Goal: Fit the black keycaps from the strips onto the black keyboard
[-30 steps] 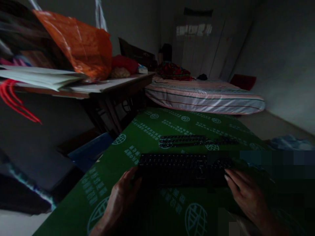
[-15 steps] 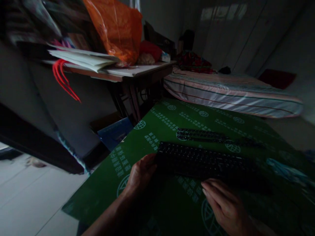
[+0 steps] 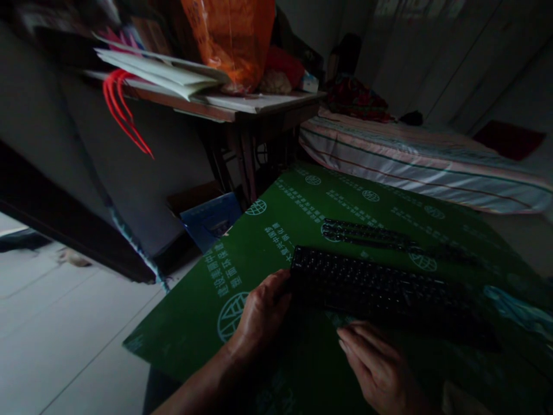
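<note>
A black keyboard (image 3: 367, 282) lies at a slant on a green board printed with white lettering (image 3: 181, 328). My left hand (image 3: 265, 305) is closed at the keyboard's left end, thumb and fingers gripping its edge. Just in front of the near edge, my right hand (image 3: 371, 360) has its fingers drawn together in a pinch, apart from the keyboard. Whether something small is between those fingertips I cannot make out. Behind the keyboard, small black pieces that look like keycaps (image 3: 367, 233) lie in rows. Dim light hides the keyboard's right part.
A bluish cloth or bag (image 3: 516, 308) lies at the board's right side. To the left stands a table (image 3: 276, 104) with papers (image 3: 159, 69) and an orange bag (image 3: 237, 46). A blue box (image 3: 211, 219) sits below. Beyond the board is a bed with a striped cover (image 3: 415, 155).
My right hand has moved left along the keyboard's near edge and a little away from it. My left hand keeps its hold. The whole view has shifted slightly.
</note>
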`<action>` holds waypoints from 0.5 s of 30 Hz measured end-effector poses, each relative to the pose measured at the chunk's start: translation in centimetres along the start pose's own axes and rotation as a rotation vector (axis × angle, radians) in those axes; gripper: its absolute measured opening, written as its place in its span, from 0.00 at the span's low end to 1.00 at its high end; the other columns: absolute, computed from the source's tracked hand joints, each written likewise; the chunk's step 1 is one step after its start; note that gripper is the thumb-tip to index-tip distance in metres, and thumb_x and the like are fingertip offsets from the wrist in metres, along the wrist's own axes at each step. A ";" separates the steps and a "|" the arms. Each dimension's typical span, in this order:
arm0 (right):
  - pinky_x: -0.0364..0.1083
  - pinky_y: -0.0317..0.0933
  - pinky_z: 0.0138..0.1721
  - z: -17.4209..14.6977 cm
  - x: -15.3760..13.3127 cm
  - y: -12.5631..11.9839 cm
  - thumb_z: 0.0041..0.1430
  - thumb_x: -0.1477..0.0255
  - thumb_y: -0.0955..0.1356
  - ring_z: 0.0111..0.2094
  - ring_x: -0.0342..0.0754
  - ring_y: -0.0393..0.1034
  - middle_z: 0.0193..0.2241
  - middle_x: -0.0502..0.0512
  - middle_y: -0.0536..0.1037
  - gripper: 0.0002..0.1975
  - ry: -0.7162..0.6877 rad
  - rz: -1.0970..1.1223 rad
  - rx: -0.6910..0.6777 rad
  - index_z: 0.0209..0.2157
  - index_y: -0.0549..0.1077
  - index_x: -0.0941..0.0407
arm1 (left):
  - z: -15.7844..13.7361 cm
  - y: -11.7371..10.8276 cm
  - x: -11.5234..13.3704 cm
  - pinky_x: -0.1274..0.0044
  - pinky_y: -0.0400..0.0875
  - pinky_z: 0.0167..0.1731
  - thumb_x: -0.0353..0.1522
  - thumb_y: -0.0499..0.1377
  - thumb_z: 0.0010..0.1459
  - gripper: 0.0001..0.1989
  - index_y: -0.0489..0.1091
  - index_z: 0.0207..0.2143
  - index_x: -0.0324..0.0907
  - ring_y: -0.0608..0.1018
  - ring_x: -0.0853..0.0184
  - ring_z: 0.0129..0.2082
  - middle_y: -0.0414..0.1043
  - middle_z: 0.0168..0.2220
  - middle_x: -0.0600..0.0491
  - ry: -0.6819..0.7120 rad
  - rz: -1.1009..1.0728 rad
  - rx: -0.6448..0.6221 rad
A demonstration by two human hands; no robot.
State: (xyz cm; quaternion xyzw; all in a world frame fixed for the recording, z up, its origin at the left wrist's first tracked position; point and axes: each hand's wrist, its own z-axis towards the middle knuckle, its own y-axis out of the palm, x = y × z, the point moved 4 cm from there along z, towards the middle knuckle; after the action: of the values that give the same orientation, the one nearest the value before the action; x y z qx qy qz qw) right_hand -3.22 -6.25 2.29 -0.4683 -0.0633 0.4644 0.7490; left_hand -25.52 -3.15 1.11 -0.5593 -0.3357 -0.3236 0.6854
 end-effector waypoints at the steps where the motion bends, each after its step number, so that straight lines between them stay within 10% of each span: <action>1: 0.42 0.71 0.35 0.0 -0.1 0.1 0.62 0.78 0.61 0.32 0.44 0.74 0.29 0.54 0.77 0.11 0.002 0.006 -0.005 0.41 0.74 0.58 | -0.2 0.0 0.2 0.69 0.70 0.52 0.30 0.53 0.55 0.19 0.67 0.50 0.40 0.75 0.62 0.50 0.73 0.50 0.48 0.040 0.043 -0.003; 9: 0.44 0.71 0.35 -0.3 -0.4 0.5 0.61 0.78 0.61 0.33 0.46 0.74 0.29 0.55 0.78 0.12 0.006 -0.017 0.022 0.41 0.73 0.57 | -2.9 0.6 3.5 0.68 0.75 0.45 0.27 0.51 0.60 0.11 0.70 0.43 0.37 0.75 0.60 0.47 0.73 0.47 0.42 0.492 0.405 0.124; 15: 0.43 0.71 0.36 -0.1 -0.5 0.8 0.61 0.79 0.60 0.34 0.46 0.75 0.29 0.55 0.78 0.12 -0.047 -0.070 0.013 0.39 0.73 0.57 | -4.1 1.1 5.0 0.66 0.76 0.43 0.26 0.51 0.58 0.10 0.71 0.38 0.36 0.76 0.58 0.45 0.75 0.46 0.42 0.545 0.552 0.115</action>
State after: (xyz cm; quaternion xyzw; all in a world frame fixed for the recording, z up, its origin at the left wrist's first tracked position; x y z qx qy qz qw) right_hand -3.93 -6.60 1.75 -0.4499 -0.0943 0.4490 0.7662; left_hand -21.38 -7.38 3.95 -0.4827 0.0042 -0.2444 0.8410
